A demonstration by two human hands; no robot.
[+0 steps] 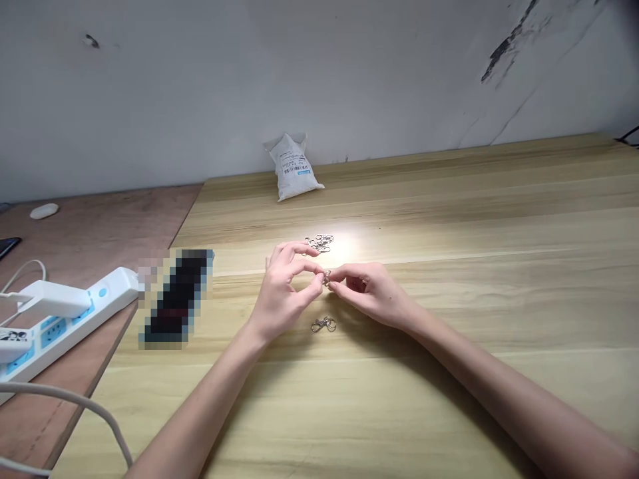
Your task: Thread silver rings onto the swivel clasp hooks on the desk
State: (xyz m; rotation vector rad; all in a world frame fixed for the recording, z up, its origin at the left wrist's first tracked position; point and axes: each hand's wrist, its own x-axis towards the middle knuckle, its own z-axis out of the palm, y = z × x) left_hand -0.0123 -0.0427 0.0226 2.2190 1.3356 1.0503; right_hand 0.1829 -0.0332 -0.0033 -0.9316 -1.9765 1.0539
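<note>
The left hand (283,287) and right hand (375,291) meet above the wood-grained tabletop (479,286), thumbs and forefingers nearly closed, both pinching one small metal piece (327,278) between their fingertips; its exact form is too small to tell. Toward the tabletop's back edge, just beyond the left fingers, lies a small heap of metal clasps (322,243). On the nearer side of the hands rests a clasp with rings (324,324). A white packet (294,171) sits by the back edge, and a pixelated dark object (178,296) lies near the left edge.
</note>
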